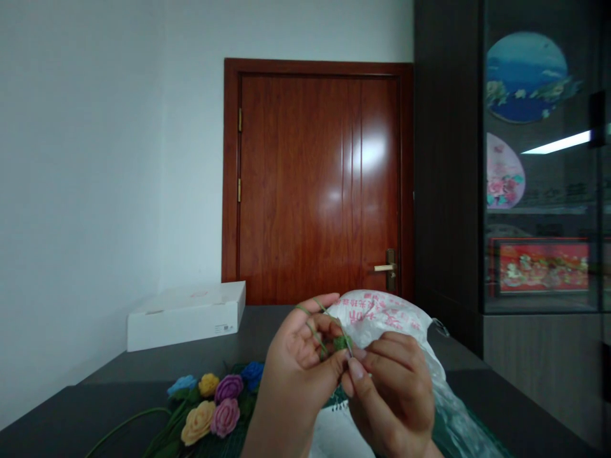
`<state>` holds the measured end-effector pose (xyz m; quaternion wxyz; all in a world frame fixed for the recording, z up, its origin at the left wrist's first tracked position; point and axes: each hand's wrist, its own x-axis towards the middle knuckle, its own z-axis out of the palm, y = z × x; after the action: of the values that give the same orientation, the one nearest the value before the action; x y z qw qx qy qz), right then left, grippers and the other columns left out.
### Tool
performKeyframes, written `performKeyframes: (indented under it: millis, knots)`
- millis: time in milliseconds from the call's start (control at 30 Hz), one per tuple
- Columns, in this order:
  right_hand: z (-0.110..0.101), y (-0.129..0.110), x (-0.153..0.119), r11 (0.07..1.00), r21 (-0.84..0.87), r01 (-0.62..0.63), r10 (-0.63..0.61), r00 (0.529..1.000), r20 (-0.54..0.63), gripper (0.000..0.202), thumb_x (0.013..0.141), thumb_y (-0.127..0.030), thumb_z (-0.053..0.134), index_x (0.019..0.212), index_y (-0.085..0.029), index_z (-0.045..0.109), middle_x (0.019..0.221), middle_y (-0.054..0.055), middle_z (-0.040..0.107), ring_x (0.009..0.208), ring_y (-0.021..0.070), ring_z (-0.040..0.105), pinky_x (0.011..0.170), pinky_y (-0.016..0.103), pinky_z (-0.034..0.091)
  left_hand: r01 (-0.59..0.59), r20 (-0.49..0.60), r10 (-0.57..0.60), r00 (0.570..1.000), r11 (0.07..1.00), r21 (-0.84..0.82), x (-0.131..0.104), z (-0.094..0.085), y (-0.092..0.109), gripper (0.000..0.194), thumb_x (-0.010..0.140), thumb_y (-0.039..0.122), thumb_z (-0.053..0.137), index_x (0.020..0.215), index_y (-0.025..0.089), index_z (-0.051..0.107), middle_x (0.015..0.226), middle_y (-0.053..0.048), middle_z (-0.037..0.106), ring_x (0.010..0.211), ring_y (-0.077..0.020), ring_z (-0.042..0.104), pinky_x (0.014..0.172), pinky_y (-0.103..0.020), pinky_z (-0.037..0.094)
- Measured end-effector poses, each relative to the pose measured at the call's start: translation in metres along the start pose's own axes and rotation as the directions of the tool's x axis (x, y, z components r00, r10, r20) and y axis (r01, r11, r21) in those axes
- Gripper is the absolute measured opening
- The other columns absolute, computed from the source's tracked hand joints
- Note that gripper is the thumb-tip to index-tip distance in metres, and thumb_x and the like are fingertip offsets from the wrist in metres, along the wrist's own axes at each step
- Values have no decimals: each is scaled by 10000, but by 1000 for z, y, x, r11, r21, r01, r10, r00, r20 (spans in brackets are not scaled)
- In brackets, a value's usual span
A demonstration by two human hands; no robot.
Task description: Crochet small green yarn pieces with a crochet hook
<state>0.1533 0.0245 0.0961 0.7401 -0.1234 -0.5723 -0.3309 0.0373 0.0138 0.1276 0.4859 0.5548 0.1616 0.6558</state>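
My left hand [305,362] pinches a small green crochet piece [341,343] between thumb and fingers. Green yarn [312,327] loops over its raised index finger and runs down to the piece. Closed around a thin metal crochet hook [347,340], my right hand [391,388] meets the left at the work. The hook's tip lies at the green piece; its handle is hidden in the right fingers.
Several crocheted flowers [210,407] with green stems lie at left on the dark table [109,375]. Behind them stands a white box [186,315]. A white plastic bag [391,312] with red print sits beyond my hands. A wooden door [305,191] and glass cabinet [539,222] stand farther back.
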Motion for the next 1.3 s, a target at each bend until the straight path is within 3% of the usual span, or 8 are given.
performKeyframes:
  millis: [167, 400, 500, 633, 700, 767, 933, 1300]
  knots:
    - [-5, 6, 9, 998, 12, 68, -69, 993, 97, 173, 892, -67, 633, 973, -213, 679, 799, 7, 663, 711, 163, 635, 656, 346, 540, -93, 36, 93, 995, 996, 14, 0, 2, -2, 713, 735, 49, 795, 1387, 248, 583, 815, 7, 650, 739, -109, 588, 670, -187, 504]
    - [-16, 8, 21, 925, 205, -320, 297, 945, 134, 85, 956, -140, 588, 958, -200, 648, 807, 9, 645, 769, 157, 636, 732, 320, 495, -87, 118, 87, 989, 996, -6, 5, -3, 2, 597, 769, 99, 814, 1324, 222, 633, 832, 4, 616, 720, -118, 590, 646, -238, 601]
    - [-13, 10, 29, 687, 319, -653, 616, 756, 221, 172, 1003, -263, 575, 850, -214, 635, 714, -17, 611, 639, 121, 585, 611, 259, 458, -67, 231, 81, 970, 996, -67, 9, -9, 0, 557, 756, 103, 828, 1276, 209, 659, 840, 0, 608, 699, -127, 615, 594, -268, 634]
    - [-6, 14, 36, 133, 493, -860, 777, 399, 487, 332, 924, -462, 679, 730, -204, 598, 607, -30, 557, 554, 114, 516, 542, 240, 430, 57, 317, -14, 948, 990, -127, 10, -12, 3, 521, 755, 87, 813, 1246, 175, 660, 862, -9, 614, 645, -122, 647, 545, -265, 635]
    - [-3, 15, 36, -44, 511, -859, 764, 301, 571, 356, 874, -484, 729, 705, -201, 594, 598, -30, 550, 550, 115, 504, 536, 239, 428, 106, 323, -59, 945, 986, -130, 9, -11, 7, 500, 768, 79, 792, 1243, 159, 655, 883, -20, 617, 667, -134, 656, 544, -272, 638]
    - [-1, 15, 35, -130, 522, -843, 747, 263, 610, 356, 854, -475, 753, 694, -199, 595, 602, -28, 557, 548, 114, 503, 543, 239, 436, 133, 319, -86, 944, 983, -128, 8, -9, 11, 476, 793, 73, 763, 1248, 145, 644, 899, -31, 619, 680, -137, 655, 540, -269, 637]
    - [2, 15, 33, -79, 572, -817, 777, 309, 549, 303, 859, -450, 761, 752, -196, 633, 632, -28, 577, 576, 112, 528, 566, 226, 462, 152, 321, -103, 941, 980, -130, 5, -4, 15, 345, 911, 127, 649, 1254, 131, 607, 859, -43, 641, 655, -134, 635, 487, -233, 608]
    - [-3, 20, 26, 433, 598, -674, 651, 693, 310, 170, 997, -350, 608, 890, -221, 635, 775, -14, 603, 653, 127, 586, 612, 258, 490, 76, 326, -34, 945, 990, -118, -1, -1, 8, 287, 1000, 226, 551, 1282, 177, 571, 861, -46, 668, 552, -113, 645, 408, -176, 543]
